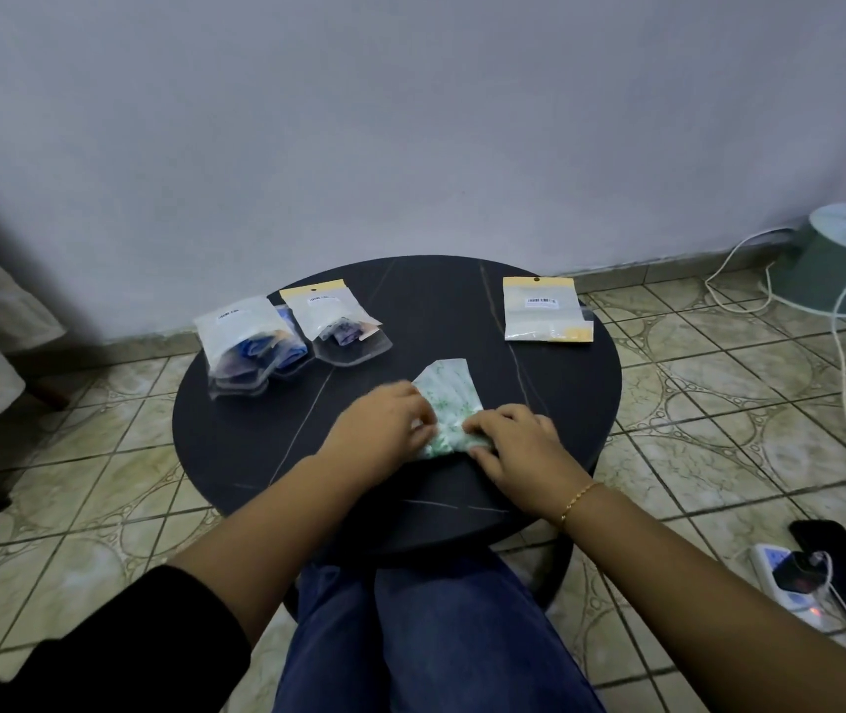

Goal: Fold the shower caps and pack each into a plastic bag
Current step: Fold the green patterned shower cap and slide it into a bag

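Note:
A white shower cap with a green print point(449, 398) lies partly folded on the round black table point(554, 393). My left hand point(384, 422) pinches its near left part with curled fingers. My right hand point(516, 442) grips the cap's near right part, thumb and fingers on the fabric. An empty plastic bag with a yellow header point(546, 311) lies flat at the table's far right. At the far left lie packed bags: one with a blue cap point(243, 342) and one with a purple cap point(330, 316), on top of other bags.
The table stands close to a grey wall on a tiled floor. A pale green fan base point(842, 259) with white cables stands at the far right. A power strip with a charger point(791, 573) and a dark phone point(842, 568) lie on the floor at right. My knees sit under the table's near edge.

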The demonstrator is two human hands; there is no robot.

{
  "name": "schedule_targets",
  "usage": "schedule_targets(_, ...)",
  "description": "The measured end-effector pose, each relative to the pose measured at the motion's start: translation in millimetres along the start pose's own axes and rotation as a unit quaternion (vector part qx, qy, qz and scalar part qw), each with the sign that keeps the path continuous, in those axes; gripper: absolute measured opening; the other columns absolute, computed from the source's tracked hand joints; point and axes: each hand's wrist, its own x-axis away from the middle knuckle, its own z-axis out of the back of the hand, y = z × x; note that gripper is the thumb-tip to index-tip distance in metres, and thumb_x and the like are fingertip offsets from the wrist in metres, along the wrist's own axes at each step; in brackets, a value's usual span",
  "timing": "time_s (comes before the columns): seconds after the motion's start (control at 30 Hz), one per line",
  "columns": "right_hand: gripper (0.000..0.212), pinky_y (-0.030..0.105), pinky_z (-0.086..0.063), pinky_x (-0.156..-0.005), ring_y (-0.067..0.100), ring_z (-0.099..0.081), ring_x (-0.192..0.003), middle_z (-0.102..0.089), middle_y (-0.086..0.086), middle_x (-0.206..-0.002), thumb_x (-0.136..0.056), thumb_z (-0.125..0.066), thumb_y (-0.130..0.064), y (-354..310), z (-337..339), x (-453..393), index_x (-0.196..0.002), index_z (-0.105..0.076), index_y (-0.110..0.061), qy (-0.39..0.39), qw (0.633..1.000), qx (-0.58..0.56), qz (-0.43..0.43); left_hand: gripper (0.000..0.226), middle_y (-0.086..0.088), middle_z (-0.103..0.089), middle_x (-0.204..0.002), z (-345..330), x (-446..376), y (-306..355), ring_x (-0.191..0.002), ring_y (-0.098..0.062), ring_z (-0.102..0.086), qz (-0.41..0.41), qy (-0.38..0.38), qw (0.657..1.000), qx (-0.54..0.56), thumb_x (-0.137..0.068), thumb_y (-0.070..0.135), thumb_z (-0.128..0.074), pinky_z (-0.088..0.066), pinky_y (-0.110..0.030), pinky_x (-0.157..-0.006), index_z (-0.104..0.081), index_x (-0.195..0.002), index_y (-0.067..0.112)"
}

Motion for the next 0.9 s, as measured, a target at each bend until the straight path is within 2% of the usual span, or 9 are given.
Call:
schedule_targets(0.13, 0.028, 0.024, -0.02, -0.097, 0.014, -0.036, -0.122, -0.047, -0.001, -0.12, -0.095, -0.047, -0.033, 5.0, 0.4, -5.9, -0.122, -0.052, -0.028, -0.012, 1.0, -0.026, 0.0, 0.043, 0.013, -0.054, -0.093, 4.6, 0.7, 0.5, -0.088, -0.006, -0.053, 0.025, -0.082, 0.994, 0.07, -0.078, 0.059, -0.062, -0.041, -0.022, -0.075, -0.066, -0.103, 0.024)
schedule_targets(0.2, 0.026, 0.023, -0.022, -0.094, 0.016, -0.039, -0.118, -0.049, -0.001, -0.117, -0.093, -0.049, -0.034, 5.4, 0.8, -10.6, -0.119, -0.053, -0.029, -0.011, 0.998, -0.059, -0.012, 0.044, 0.013, -0.053, -0.092, 6.6, -2.4, -2.1, -0.088, -0.007, -0.053, 0.037, -0.101, 0.992, 0.067, -0.076, 0.059, -0.065, -0.042, -0.023, -0.075, -0.067, -0.103, 0.024)
schedule_targets(0.3, 0.023, 0.025, -0.037, -0.092, 0.013, -0.051, -0.105, -0.059, -0.004, -0.106, -0.09, -0.057, -0.037, 6.7, 4.6, -18.0, -0.111, -0.057, -0.027, 0.015, 0.987, -0.151, -0.049, 0.038, 0.007, -0.055, -0.092, 8.1, -7.4, -5.5, -0.086, -0.012, -0.055, 0.058, -0.104, 0.99, 0.076, -0.084, 0.057, -0.058, -0.044, -0.029, -0.073, -0.071, -0.094, 0.022)
schedule_targets(0.4, 0.023, 0.019, -0.045, -0.07, 0.007, -0.058, -0.08, -0.064, -0.006, -0.083, -0.081, -0.07, -0.036, 4.4, 12.3, -23.5, -0.095, -0.063, -0.019, 0.036, 0.958, -0.267, -0.096, 0.042, 0.004, -0.056, -0.071, 6.9, -8.7, -9.6, -0.067, -0.012, -0.053, 0.082, -0.122, 0.983, 0.106, -0.089, 0.054, -0.052, -0.042, -0.032, -0.065, -0.07, -0.082, 0.017)
schedule_targets(0.5, 0.029, 0.024, -0.045, -0.066, 0.013, -0.058, -0.076, -0.066, 0.001, -0.081, -0.077, -0.074, -0.039, 2.0, 11.4, -31.7, -0.081, -0.067, -0.012, 0.064, 0.956, -0.258, -0.12, 0.034, 0.009, -0.051, -0.061, 7.3, -7.6, -12.3, -0.062, -0.007, -0.049, 0.117, -0.106, 0.981, 0.115, -0.088, 0.057, -0.05, -0.036, -0.028, -0.06, -0.062, -0.079, 0.027)
schedule_targets(0.6, 0.036, 0.024, -0.042, -0.06, 0.014, -0.056, -0.071, -0.067, 0.004, -0.079, -0.076, -0.073, -0.042, -3.2, 9.1, -37.2, -0.078, -0.067, -0.006, 0.086, 0.954, -0.254, -0.137, 0.03, 0.011, -0.055, -0.069, 5.6, -6.9, -10.6, -0.073, -0.011, -0.054, 0.11, -0.056, 0.992, 0.04, -0.088, 0.061, -0.047, -0.037, -0.03, -0.078, -0.057, -0.087, 0.033)
schedule_targets(0.67, 0.035, 0.03, -0.046, -0.066, 0.017, -0.058, -0.074, -0.068, 0.005, -0.079, -0.077, -0.072, -0.045, -4.3, 8.2, -41.2, -0.075, -0.067, -0.01, 0.091, 0.957, -0.229, -0.152, 0.033, 0.008, -0.062, -0.082, 2.5, -6.8, -8.6, -0.083, -0.012, -0.059, 0.099, -0.029, 0.995, 0.005, -0.089, 0.06, -0.045, -0.035, -0.03, -0.087, -0.057, -0.097, 0.031)
schedule_targets(0.8, 0.033, 0.039, -0.05, -0.08, 0.023, -0.057, -0.093, -0.066, 0.002, -0.082, -0.076, -0.069, -0.053, -2.9, 4.0, -46.9, -0.064, -0.063, -0.023, 0.072, 0.97, -0.155, -0.171, 0.029, 0.01, -0.056, -0.112, -5.8, -8.4, -10.3, -0.103, -0.013, -0.053, 0.039, 0.043, 0.998, -0.024, -0.09, 0.05, -0.052, -0.033, -0.03, -0.087, -0.059, -0.112, 0.032)
schedule_targets(0.9, 0.026, 0.041, -0.048, -0.087, 0.022, -0.055, -0.098, -0.056, -0.001, -0.092, -0.077, -0.071, -0.048, -1.9, 1.3, -45.4, -0.079, -0.062, -0.023, 0.101, 0.97, -0.151, -0.16, 0.024, 0.008, -0.062, -0.114, -9.3, -11.4, -6.9, -0.102, -0.016, -0.054, -0.033, 0.042, 0.998, -0.034, -0.092, 0.037, -0.053, -0.039, -0.031, -0.085, -0.066, -0.111, 0.03)
